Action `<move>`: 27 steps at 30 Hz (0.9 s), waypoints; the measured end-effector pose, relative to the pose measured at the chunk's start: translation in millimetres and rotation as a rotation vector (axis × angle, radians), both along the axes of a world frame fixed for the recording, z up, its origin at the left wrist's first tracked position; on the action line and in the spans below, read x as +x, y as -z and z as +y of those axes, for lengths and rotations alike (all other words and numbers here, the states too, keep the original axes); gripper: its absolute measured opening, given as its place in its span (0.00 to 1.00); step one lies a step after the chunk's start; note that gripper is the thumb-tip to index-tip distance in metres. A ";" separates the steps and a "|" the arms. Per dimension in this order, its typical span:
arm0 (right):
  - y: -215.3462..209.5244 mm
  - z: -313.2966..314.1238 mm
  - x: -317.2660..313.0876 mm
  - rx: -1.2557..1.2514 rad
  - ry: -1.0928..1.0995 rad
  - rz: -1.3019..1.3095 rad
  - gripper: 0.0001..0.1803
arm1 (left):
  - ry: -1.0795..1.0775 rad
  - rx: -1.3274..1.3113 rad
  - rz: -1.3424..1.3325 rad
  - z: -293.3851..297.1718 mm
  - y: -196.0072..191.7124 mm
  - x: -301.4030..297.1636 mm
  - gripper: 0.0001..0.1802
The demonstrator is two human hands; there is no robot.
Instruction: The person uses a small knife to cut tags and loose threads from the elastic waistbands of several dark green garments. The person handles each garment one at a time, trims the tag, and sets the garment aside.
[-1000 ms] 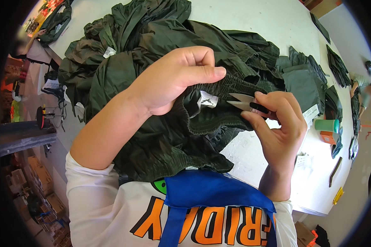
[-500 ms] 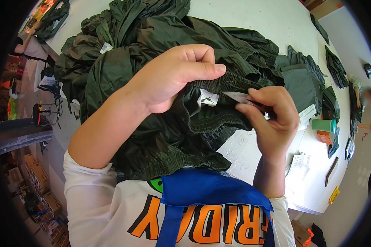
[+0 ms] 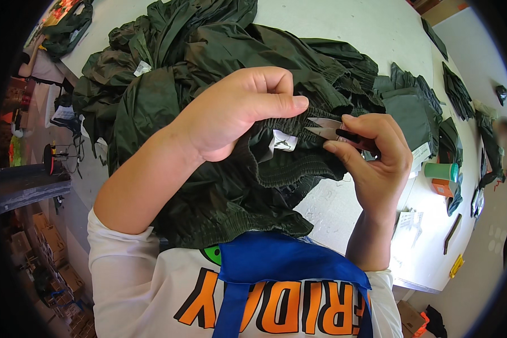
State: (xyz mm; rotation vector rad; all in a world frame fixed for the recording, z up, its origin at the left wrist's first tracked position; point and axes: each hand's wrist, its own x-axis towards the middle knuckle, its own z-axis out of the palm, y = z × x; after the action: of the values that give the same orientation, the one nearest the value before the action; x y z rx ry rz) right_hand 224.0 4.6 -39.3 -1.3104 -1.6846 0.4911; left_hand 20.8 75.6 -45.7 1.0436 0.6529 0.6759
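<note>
My left hand is closed on the elastic waistband of a dark green garment, thumb on top and fingers curled under. A white label shows inside the waistband. In my right hand is a pair of thread snips, pinched between thumb and fingers. The two pointed blades stand apart, their tips at the waistband just right of my left thumb. Whether a thread lies between the blades is too small to tell.
A large heap of dark green garments covers the table beyond my hands. Folded green garments lie to the right. Past them are a green cylinder, an orange box and a yellow tool. Another person's arm shows far left.
The snips have turned so both blades now show spread apart, where before they looked closer together. My right hand has shifted slightly upward; my left hand keeps its hold.
</note>
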 end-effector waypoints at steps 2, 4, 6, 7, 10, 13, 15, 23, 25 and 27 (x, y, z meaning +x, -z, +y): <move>-0.4 -0.2 -1.1 -0.009 0.007 0.013 0.16 | 0.009 0.023 0.021 -0.2 2.2 -0.6 0.16; -1.2 -0.5 -1.1 -0.007 0.002 -0.003 0.15 | 0.017 0.034 0.028 -1.1 3.2 -0.6 0.16; -2.3 -0.3 -0.8 0.008 -0.014 -0.049 0.15 | 0.026 0.033 0.021 -2.0 2.5 -0.4 0.16; -2.3 -0.6 -0.8 0.022 -0.021 -0.051 0.15 | 0.023 0.038 0.023 -2.2 2.2 -0.2 0.16; -0.7 -1.1 0.9 0.057 -0.029 0.002 0.15 | 0.017 0.050 0.021 -2.0 1.4 -1.2 0.16; 3.0 -2.7 11.2 0.038 0.035 0.088 0.16 | 0.023 0.049 0.013 -1.7 3.2 -2.2 0.16; 2.2 -1.2 11.3 0.025 0.014 0.097 0.16 | 0.022 0.054 0.022 -1.3 4.6 -1.6 0.16; -7.8 6.8 4.0 -0.022 -0.023 -0.029 0.15 | 0.053 0.044 0.011 -2.3 3.2 0.6 0.15; -6.7 6.8 4.5 0.016 -0.046 -0.057 0.14 | 0.047 0.044 0.010 -3.0 2.6 0.3 0.15; -3.2 6.3 6.6 0.035 -0.041 -0.005 0.14 | 0.035 0.054 0.011 -3.4 2.1 -0.1 0.15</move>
State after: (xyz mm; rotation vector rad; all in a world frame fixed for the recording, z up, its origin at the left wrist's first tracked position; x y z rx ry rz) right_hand 230.6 11.0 -36.1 -1.2548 -1.7196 0.4809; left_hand 20.6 72.2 -47.8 1.1067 0.6271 0.6608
